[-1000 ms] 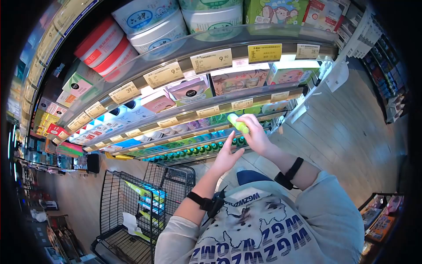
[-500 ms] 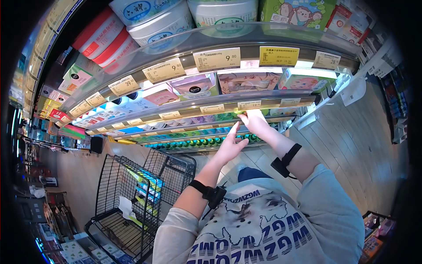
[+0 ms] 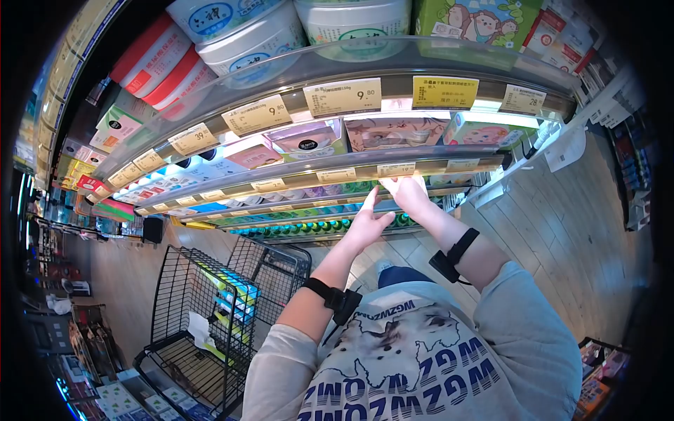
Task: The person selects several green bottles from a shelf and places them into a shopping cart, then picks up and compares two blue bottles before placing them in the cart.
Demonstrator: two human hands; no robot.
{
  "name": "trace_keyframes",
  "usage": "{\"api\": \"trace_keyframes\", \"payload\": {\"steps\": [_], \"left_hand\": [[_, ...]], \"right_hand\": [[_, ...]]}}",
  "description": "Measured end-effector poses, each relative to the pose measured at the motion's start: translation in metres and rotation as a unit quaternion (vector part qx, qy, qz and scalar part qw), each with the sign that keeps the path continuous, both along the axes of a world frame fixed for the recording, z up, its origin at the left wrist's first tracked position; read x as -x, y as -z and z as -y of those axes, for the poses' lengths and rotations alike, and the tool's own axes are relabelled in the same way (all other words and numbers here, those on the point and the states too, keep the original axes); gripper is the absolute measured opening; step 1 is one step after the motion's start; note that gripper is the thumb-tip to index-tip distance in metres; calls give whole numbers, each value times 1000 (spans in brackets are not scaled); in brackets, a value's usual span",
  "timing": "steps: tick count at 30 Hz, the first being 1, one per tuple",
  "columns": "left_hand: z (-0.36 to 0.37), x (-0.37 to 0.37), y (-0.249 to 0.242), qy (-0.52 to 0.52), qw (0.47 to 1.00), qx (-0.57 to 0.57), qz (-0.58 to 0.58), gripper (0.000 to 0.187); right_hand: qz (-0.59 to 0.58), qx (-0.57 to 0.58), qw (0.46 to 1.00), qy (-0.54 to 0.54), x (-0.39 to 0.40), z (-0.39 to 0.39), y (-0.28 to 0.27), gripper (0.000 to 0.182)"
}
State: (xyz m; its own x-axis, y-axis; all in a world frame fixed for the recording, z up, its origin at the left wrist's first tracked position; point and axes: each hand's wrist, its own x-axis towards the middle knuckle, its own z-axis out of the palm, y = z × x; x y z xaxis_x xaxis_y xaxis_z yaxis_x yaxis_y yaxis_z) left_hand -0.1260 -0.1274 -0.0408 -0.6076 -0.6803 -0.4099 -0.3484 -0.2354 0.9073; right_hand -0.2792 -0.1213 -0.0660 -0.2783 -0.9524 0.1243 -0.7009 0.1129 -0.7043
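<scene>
My right hand [image 3: 408, 195] reaches in at the lower shelf, just under a white price tag [image 3: 397, 170]. Its fingers are bent and pressed together at the shelf edge, and what they hold, if anything, is hidden. Close by on the left is my left hand [image 3: 368, 226], its index finger pointing up towards the right fingertips and its thumb spread apart. Nothing shows in it. Behind both hands run rows of small green and purple packages [image 3: 330, 189], too small to name. Green-capped bottles [image 3: 316, 227] line the lowest shelf.
A black wire shopping cart [image 3: 165, 302] with blue and green packs [image 3: 237, 298] stands at the left. Above the hands, a clear shelf lip [image 3: 449, 52] fronts white tubs [image 3: 351, 21]. Boxed goods [image 3: 397, 133] fill the middle shelf. Wooden floor [image 3: 547, 217] lies to the right.
My right hand has turned slightly at the shelf, and the bright green bit by its fingertips no longer shows. My left hand has shifted slightly up and left.
</scene>
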Motion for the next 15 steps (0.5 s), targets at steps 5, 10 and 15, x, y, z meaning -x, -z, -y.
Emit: {"api": "trace_keyframes", "payload": {"steps": [5,10,15], "left_hand": [[2,3,7,1,1000,-4,-10,82],[2,5,7,-2,1000,-7,-14,83],[5,7,14,-5,1000,5,-12,85]], "right_hand": [[7,24,999,29,0,3,12,33],[-5,43,999,17,0,5,17,32],[70,58,996,5,-2,4,8,22]]}}
